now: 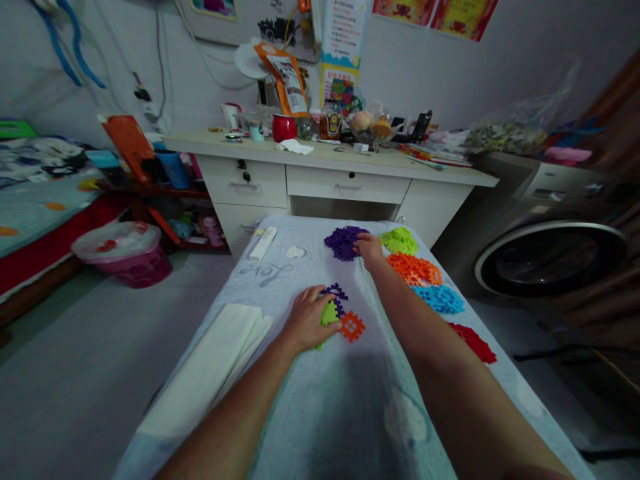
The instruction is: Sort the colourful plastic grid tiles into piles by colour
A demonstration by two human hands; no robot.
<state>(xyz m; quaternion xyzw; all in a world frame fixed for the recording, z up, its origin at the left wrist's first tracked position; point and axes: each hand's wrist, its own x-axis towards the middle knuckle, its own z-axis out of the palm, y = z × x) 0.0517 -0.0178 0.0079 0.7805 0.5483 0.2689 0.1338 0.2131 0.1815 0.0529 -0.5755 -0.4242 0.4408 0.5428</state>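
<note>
Cloth-covered table (305, 420), occupying the foreground, with a white drawer desk (320, 179) beyond its far end. A front-loading washing machine (505, 193) stands to the right; a pink waste bin (140, 263) sits on the floor at left. A folded white cloth (210, 360) lies along the table's left side. Notched plastic building tiles form heaps by colour: orange (415, 269), blue (440, 299), red (475, 343) and lime-green (400, 241) down the right side, purple (343, 243) near the far edge. The hands are well apart. Left hand (305, 319): thumb and fingers parted over a lime-green tile (329, 313) at mid-table; firmness of grip not discernible. Right hand (371, 251): fingertips at the purple heap's right edge; whether they pinch a tile cannot be told. Beside the left thumb lies a single orange tile (353, 327); purple pieces (341, 291) partly show past the left fingers.
</note>
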